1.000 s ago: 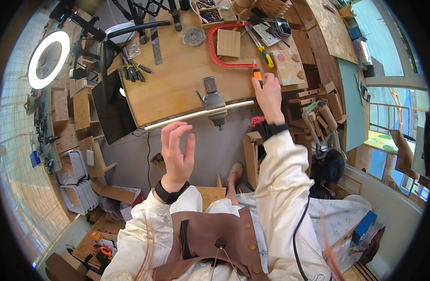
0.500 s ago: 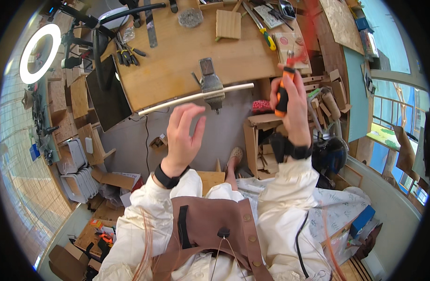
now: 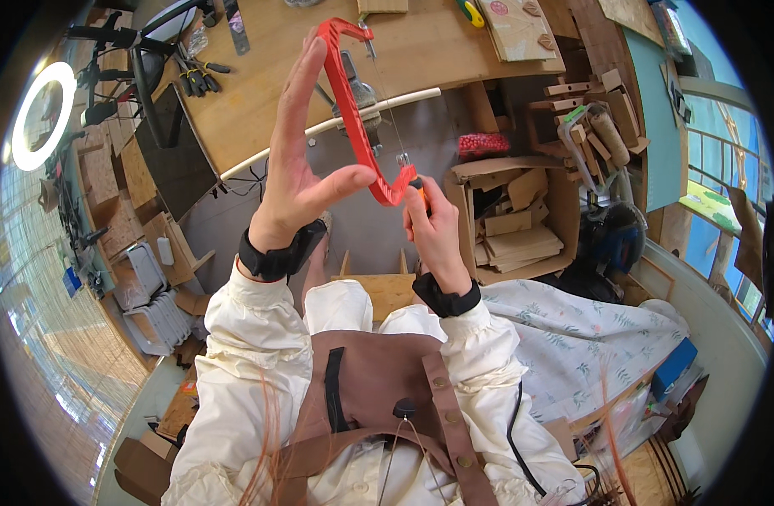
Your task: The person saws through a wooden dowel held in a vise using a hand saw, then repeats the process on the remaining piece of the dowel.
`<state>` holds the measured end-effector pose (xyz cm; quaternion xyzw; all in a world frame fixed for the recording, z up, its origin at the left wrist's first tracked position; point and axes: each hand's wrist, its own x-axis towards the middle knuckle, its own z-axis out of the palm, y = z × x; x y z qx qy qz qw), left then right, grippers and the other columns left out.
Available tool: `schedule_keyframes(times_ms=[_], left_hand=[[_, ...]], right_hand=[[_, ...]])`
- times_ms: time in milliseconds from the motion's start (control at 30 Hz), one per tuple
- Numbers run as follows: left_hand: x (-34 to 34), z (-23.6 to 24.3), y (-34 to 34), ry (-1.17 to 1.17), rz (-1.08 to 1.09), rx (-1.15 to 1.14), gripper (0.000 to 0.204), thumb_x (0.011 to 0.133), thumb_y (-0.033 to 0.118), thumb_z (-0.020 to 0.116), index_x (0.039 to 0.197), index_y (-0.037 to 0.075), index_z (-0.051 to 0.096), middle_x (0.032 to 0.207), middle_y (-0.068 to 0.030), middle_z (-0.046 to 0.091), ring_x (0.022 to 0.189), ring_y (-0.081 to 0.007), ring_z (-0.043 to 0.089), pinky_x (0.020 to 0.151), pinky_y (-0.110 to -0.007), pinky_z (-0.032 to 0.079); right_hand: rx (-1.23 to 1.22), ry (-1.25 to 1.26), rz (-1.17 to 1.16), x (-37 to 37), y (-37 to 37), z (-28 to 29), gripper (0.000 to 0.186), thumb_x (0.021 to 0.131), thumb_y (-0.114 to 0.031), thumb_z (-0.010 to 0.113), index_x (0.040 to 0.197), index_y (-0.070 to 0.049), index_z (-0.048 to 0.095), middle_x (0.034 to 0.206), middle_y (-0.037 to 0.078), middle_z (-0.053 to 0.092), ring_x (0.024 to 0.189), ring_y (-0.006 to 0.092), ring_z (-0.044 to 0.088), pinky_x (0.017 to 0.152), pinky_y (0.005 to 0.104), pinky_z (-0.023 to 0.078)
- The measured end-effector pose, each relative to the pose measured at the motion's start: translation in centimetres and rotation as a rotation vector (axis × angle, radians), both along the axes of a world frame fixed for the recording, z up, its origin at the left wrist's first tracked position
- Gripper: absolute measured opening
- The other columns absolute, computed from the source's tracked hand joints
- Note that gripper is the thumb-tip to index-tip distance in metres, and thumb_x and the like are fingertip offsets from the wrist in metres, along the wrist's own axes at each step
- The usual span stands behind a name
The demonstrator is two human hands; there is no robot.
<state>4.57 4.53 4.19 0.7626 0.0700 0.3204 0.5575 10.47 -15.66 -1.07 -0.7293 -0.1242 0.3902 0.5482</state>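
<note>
A coping saw with a red frame [image 3: 351, 118] is held up over the bench edge, its thin blade stretched between the frame's ends. My right hand [image 3: 438, 226] grips its handle, which is mostly covered by the fingers. Close to the far part of the frame, my left hand [image 3: 292, 173] is raised with fingers straight and thumb spread; whether it touches the frame I cannot tell. Behind the saw, a vise [image 3: 361, 91] at the bench edge holds a long pale rod [image 3: 416, 97] that runs out to both sides.
Pliers [image 3: 198, 78] lie on the wooden bench [image 3: 265, 97] at the left, near a ring light [image 3: 43, 116] on a stand. An open cardboard box [image 3: 522, 228] of offcuts stands at the right. A wooden stool [image 3: 374, 291] is in front of me.
My right hand has brought the saw left and in front of the vise. My left hand has risen beside the frame, its fingers straightening. The view has shifted.
</note>
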Motion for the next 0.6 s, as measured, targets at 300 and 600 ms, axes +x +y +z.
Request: schedule_keyframes(times_ms=[300, 600], left_hand=[[0.9, -0.3, -0.3, 0.078, 0.038, -0.001, 0.098, 0.075, 0.043, 0.08, 0.15, 0.005, 0.03, 0.154, -0.0147, 0.033, 0.143, -0.0297, 0.029, 0.116, -0.043, 0.023], [1.1, -0.3, -0.2, 0.068, 0.015, 0.028, 0.097, 0.074, 0.038, 0.081, 0.15, 0.005, 0.03, 0.154, -0.0149, 0.032, 0.143, -0.0296, 0.03, 0.115, -0.042, 0.024]], right_hand=[[0.011, 0.004, -0.008, 1.0, 0.6, -0.7, 0.028, 0.098, -0.03, 0.056, 0.106, -0.003, 0.059, 0.055, 0.002, 0.053, 0.049, 0.0094, 0.052, 0.048, 0.0265, 0.041], [0.022, 0.026, -0.013, 1.0, 0.5, -0.9, 0.031, 0.099, -0.033, 0.055, 0.105, -0.003, 0.059, 0.054, 0.001, 0.052, 0.049, 0.0077, 0.051, 0.048, 0.0254, 0.04]])
